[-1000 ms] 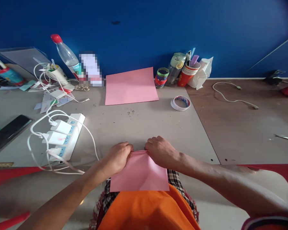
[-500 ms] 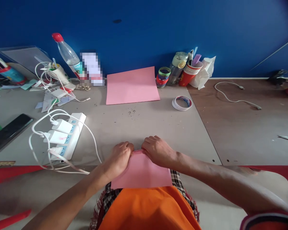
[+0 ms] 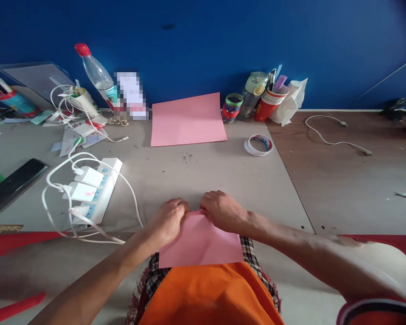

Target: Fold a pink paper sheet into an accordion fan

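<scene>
A pink sheet of paper (image 3: 203, 243) spans the gap between the desk's front edge and my lap. Its far edge is pinched by my left hand (image 3: 171, 219) and my right hand (image 3: 221, 207), with a small gap between them. That edge looks folded or bunched at the fingers, though my fingertips are mostly hidden. The near part of the sheet hangs over the orange cloth (image 3: 209, 293) on my lap. Farther back, a second pink sheet (image 3: 188, 119) lies flat near the blue wall.
Left stand a white power strip (image 3: 110, 185) with chargers and looping cables, and a black phone (image 3: 16, 185). A tape roll (image 3: 246, 148) lies right of centre. Along the wall are a bottle (image 3: 96, 72), a small jar (image 3: 232, 108) and red paper cups (image 3: 270, 104).
Both hands keep their grip at nearly the same place. The paper's near edge has tilted slightly and its surface bends a little more. The view has shifted slightly.
</scene>
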Demonstrator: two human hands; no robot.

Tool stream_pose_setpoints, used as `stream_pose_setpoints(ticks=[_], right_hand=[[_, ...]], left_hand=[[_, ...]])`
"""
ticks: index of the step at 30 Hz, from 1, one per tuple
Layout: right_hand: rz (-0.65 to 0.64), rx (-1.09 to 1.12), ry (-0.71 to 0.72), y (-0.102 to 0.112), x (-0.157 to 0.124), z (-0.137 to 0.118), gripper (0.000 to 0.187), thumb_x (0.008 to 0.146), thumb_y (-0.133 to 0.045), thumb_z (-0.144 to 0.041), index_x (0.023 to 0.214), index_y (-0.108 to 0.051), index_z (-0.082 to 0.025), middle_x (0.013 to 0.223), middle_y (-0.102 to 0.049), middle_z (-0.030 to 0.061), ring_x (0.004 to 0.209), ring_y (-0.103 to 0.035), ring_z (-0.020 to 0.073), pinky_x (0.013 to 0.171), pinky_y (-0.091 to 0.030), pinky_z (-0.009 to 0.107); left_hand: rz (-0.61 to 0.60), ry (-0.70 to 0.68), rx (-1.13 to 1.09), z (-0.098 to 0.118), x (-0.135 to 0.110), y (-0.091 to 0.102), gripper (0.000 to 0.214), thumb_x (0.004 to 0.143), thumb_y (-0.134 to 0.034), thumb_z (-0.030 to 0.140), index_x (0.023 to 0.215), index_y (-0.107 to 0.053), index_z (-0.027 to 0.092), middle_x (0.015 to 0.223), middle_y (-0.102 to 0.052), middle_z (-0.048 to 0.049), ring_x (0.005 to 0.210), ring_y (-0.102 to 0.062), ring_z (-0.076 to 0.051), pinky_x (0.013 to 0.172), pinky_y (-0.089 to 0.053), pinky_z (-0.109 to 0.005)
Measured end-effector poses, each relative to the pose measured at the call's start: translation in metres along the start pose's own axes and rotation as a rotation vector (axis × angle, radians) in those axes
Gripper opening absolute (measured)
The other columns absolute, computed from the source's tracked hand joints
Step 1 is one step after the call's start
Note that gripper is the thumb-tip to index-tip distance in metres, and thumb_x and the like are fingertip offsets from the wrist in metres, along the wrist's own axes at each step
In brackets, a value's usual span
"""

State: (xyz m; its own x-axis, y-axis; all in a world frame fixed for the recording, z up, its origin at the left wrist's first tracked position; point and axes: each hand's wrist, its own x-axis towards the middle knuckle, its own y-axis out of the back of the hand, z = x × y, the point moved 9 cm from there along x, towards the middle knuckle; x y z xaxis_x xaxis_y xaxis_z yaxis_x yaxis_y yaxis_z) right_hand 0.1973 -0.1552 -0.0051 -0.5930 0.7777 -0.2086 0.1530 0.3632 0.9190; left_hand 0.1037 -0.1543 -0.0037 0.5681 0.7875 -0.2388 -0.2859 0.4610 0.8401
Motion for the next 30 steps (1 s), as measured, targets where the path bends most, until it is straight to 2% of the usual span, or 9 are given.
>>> stream_pose_setpoints(ticks=[9,13,19,25,30], right_hand=[[0.014,-0.015,-0.015,-0.002,-0.003,0.015,0.007,0.089,-0.052,-0.019,0.085,-0.058,-0.017,0.088,-0.062,0.0046,0.082,-0.055,0.0162,0.073,-0.035,0.028],[0.018,-0.019,-0.018,-0.002,-0.002,0.015,0.008,0.088,-0.051,-0.016,0.085,-0.058,-0.017,0.088,-0.062,0.0045,0.080,-0.055,0.0161,0.072,-0.035,0.028],[0.007,-0.071,-0.014,-0.001,-0.002,0.011,0.010,0.088,-0.047,-0.013,0.087,-0.057,-0.016,0.089,-0.061,0.0061,0.079,-0.055,0.0165,0.070,-0.034,0.029],[0.036,-0.144,0.021,0.003,-0.004,0.006,0.013,0.085,-0.045,-0.011,0.089,-0.056,-0.015,0.090,-0.061,0.0073,0.078,-0.054,0.0180,0.068,-0.032,0.030],[0.026,-0.190,0.048,0.004,-0.007,0.006,0.017,0.079,-0.045,-0.005,0.089,-0.055,-0.016,0.089,-0.059,0.0071,0.077,-0.051,0.0184,0.067,-0.031,0.031]], left_hand=[[0.095,-0.106,0.190,0.005,-0.001,0.004,0.024,0.091,-0.036,0.012,0.084,-0.059,0.015,0.093,-0.052,-0.0075,0.088,-0.049,-0.019,0.082,-0.044,-0.033],[0.074,-0.106,0.217,0.005,0.001,0.006,0.024,0.091,-0.037,0.012,0.087,-0.059,0.017,0.092,-0.052,-0.0070,0.088,-0.048,-0.019,0.081,-0.043,-0.033],[-0.035,-0.077,0.204,0.004,0.009,0.005,0.024,0.086,-0.036,0.004,0.087,-0.057,0.017,0.087,-0.054,-0.0058,0.081,-0.053,-0.018,0.072,-0.044,-0.029],[0.013,-0.087,0.249,0.005,0.009,0.005,0.021,0.088,-0.036,0.007,0.083,-0.055,0.017,0.087,-0.053,-0.0054,0.080,-0.052,-0.018,0.072,-0.043,-0.030],[-0.014,-0.091,0.275,0.009,0.009,0.003,0.024,0.091,-0.033,0.010,0.084,-0.056,0.015,0.088,-0.054,-0.0074,0.081,-0.051,-0.019,0.073,-0.045,-0.032]])
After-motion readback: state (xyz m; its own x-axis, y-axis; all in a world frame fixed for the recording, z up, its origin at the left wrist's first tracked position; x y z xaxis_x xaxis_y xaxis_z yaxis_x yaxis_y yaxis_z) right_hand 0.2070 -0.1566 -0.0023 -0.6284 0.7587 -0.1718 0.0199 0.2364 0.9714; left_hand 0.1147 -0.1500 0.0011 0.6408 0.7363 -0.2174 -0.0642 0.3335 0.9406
